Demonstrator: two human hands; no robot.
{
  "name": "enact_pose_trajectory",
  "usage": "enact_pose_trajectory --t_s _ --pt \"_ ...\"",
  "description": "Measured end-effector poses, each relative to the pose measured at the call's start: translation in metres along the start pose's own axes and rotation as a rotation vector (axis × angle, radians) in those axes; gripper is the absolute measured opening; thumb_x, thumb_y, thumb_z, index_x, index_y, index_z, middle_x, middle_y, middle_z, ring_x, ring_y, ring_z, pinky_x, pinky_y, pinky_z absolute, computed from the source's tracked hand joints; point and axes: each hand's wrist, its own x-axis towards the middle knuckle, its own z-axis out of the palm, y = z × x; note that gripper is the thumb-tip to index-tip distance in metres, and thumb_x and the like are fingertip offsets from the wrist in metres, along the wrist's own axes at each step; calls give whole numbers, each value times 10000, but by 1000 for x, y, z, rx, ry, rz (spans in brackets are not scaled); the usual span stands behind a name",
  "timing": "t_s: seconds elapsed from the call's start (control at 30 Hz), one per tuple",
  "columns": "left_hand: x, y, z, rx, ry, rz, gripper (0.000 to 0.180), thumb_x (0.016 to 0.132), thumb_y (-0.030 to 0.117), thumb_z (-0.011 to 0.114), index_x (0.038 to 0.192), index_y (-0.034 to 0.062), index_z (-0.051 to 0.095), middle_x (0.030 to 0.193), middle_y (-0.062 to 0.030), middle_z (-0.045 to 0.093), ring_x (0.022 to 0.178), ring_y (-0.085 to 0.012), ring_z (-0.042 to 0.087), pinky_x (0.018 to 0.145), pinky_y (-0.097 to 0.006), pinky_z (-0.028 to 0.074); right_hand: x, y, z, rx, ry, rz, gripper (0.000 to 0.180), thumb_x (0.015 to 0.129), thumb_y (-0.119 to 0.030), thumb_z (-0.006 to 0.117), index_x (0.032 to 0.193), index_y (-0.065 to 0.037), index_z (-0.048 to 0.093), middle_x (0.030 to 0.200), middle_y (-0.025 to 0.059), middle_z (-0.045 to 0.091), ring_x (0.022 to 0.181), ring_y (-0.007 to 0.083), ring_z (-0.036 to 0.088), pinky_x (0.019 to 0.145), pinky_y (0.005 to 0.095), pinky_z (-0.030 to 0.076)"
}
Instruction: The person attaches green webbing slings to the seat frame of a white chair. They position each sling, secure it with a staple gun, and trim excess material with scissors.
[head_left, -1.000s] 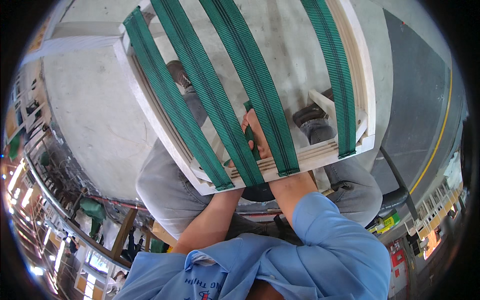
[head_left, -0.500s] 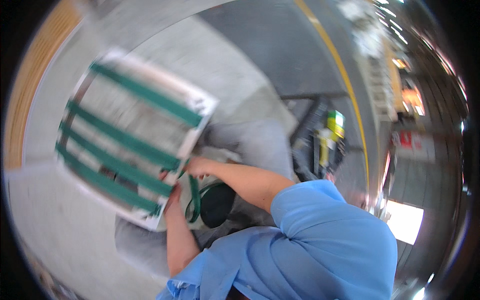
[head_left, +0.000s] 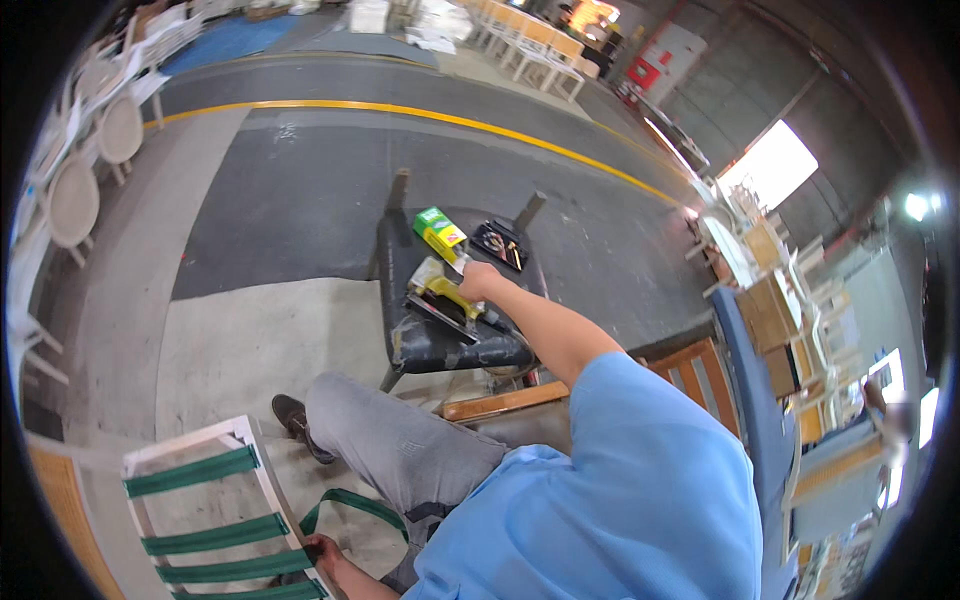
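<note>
My left hand (head_left: 322,549) is closed round the near side rail of a white chair-back or seat frame (head_left: 247,432), low at the left. Several dark green straps (head_left: 215,533) cross that frame. A loose length of green strap (head_left: 355,500) loops from near this hand towards my lap. My right arm stretches forward to a black padded chair seat (head_left: 455,354). There my right hand (head_left: 479,281) is at the yellow handle of a staple gun (head_left: 444,293), beside a green and yellow box (head_left: 438,232). The fingers are mostly hidden, so their grip cannot be made out.
On the black seat, an open black tray (head_left: 499,244) holds small items. Two chair legs or posts rise from its far side. A wooden frame piece (head_left: 505,401) lies by my right side. White chairs (head_left: 118,130) line the left; more furniture stands along the right.
My right hand has left the strapped frame and reached out to the staple gun. My left hand stays on the frame. The view has swung right, putting the frame at the lower left.
</note>
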Motion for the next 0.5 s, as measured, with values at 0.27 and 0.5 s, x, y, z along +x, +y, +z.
enact_pose_trajectory --t_s 0.27,0.5 --pt "9 11 2 -60 204 60 190 977 161 492 1010 10 603 825 -94 531 722 -244 517 640 -388 445 25 -33 11 158 -12 -152 613 734 -422 845 1201 -51 700 1212 203 703 1141 353 673 964 445 538" --pt "5 8 25 16 322 194 192 974 232 605 941 63 690 768 -71 681 648 -218 626 532 -358 486 -59 -59 -22 611 217 -563 740 660 24 649 1393 6 549 1273 124 657 1177 269 633 1033 351 468"
